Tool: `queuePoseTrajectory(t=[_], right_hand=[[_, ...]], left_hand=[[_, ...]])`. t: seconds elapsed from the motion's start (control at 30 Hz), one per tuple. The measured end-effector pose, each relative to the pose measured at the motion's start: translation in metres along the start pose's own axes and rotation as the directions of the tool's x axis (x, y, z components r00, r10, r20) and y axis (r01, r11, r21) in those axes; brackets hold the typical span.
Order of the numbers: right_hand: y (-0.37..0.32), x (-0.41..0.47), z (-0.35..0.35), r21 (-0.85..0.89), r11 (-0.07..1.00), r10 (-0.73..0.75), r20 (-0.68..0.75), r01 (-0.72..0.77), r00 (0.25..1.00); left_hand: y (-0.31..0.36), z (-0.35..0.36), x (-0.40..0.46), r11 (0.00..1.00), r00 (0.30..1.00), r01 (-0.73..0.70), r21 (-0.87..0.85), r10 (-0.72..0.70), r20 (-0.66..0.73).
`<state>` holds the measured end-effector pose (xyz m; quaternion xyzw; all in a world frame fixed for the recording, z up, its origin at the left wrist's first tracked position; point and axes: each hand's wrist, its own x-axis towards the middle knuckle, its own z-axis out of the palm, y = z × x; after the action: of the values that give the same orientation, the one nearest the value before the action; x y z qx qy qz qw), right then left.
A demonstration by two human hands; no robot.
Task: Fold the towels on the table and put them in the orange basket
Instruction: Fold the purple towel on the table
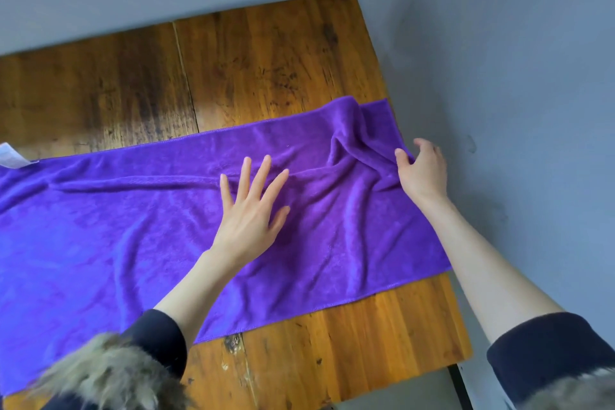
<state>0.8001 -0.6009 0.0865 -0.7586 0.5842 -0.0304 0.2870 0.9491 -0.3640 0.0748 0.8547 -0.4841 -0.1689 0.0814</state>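
Purple towel (139,230) lies spread on my wooden table (266,53) — left hand (253,210) presses flat, fingers straight; right hand (421,170) pinches its bunched edge.

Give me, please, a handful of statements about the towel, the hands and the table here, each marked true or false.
1. The purple towel lies spread along the wooden table. True.
2. The left hand is clenched in a fist above the towel. False: it lies flat on the cloth with its fingers straight and spread.
3. The right hand grips the bunched end of the towel near the table's right edge. True.
4. The orange basket stands on the table beside the towel. False: no basket is in view.
5. A white label shows at the towel's far left corner. True.
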Motion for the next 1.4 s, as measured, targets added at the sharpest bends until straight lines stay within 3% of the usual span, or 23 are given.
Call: queuePoseTrajectory(t=[0.1, 0.23, 0.4, 0.5, 0.6, 0.7, 0.8, 0.9, 0.97, 1.03, 1.17, 1.4], right_hand=[[0.005, 0.008, 0.002, 0.017, 0.999, 0.03, 0.064, -0.031, 0.997], [0.01, 0.012, 0.002, -0.069, 0.997, 0.021, -0.071, -0.026, 0.997], [0.012, 0.028, -0.009, -0.045, 0.993, 0.096, -0.172, -0.105, 0.98], [0.013, 0.033, -0.015, 0.046, 0.998, 0.055, -0.148, -0.048, 0.987], [0.014, 0.023, -0.016, 0.13, 0.99, -0.051, -0.02, 0.053, 0.999], [0.009, 0.006, -0.015, 0.195, 0.971, -0.134, -0.022, 0.135, 0.991], [-0.004, -0.018, -0.009, 0.274, 0.922, -0.28, -0.015, 0.274, 0.96], [-0.011, -0.045, -0.002, 0.331, 0.881, -0.406, 0.164, 0.338, 0.899], [-0.004, -0.057, -0.003, 0.265, 0.874, -0.465, 0.206, 0.408, 0.861], [0.009, -0.06, -0.008, 0.125, 0.873, -0.486, 0.172, 0.471, 0.857], [0.035, -0.06, -0.017, -0.124, 0.916, -0.347, 0.231, 0.382, 0.909], [0.057, -0.087, -0.011, -0.318, 0.858, -0.348, 0.22, 0.404, 0.911]], left_hand=[[0.014, 0.002, 0.022, 0.998, 0.995, -0.05, 0.039, 0.046, 0.092], [0.018, 0.007, 0.043, 0.99, 0.971, -0.054, 0.129, 0.022, 0.238], [0.008, -0.007, 0.071, 0.989, 0.961, -0.029, 0.144, -0.012, 0.275], [0.011, -0.015, 0.078, 0.992, 0.971, -0.037, 0.123, 0.007, 0.239], [0.026, -0.015, 0.07, 0.999, 0.997, -0.032, -0.043, 0.035, 0.068], [0.045, -0.009, 0.058, 0.957, 0.992, -0.042, -0.288, 0.006, -0.122], [0.065, -0.005, 0.054, 0.875, 0.991, 0.041, -0.482, -0.095, -0.089], [0.073, -0.005, 0.058, 0.803, 0.986, 0.136, -0.581, -0.164, 0.005], [0.074, -0.006, 0.06, 0.785, 0.98, 0.17, -0.595, -0.196, 0.02], [0.075, -0.005, 0.061, 0.86, 0.984, 0.162, -0.483, -0.178, 0.013], [0.091, -0.006, 0.07, 0.963, 0.992, 0.114, -0.246, -0.121, -0.016], [0.119, 0.005, 0.085, 0.959, 0.99, 0.141, -0.245, -0.141, 0.016]])
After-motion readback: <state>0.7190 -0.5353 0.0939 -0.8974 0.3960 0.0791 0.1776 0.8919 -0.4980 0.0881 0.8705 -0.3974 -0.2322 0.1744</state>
